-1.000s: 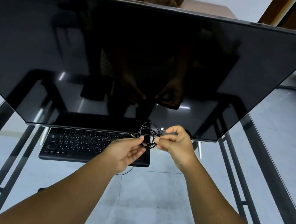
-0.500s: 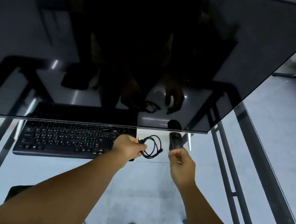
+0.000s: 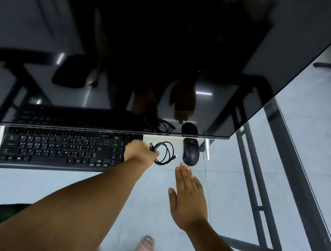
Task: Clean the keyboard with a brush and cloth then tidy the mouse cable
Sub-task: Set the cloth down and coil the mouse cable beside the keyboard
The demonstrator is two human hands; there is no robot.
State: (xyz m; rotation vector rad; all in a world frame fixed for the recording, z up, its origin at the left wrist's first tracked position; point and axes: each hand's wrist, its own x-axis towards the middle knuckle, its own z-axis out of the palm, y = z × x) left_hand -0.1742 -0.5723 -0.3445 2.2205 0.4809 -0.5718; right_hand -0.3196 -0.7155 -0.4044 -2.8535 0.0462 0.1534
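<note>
Thin black coiled mouse cable (image 3: pixel 165 153) lying on clear glass desk (image 3: pixel 238 180) between flat black keyboard (image 3: pixel 63 148) and rounded matte mouse (image 3: pixel 190 155), left hand (image 3: pixel 140 153) pinching it; right hand (image 3: pixel 189 196) hovering flat, fingers straight.

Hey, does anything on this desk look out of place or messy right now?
Nothing stands out. The cable is coiled between keyboard and mouse, gripped by the left hand. The right hand hovers flat, empty.
</note>
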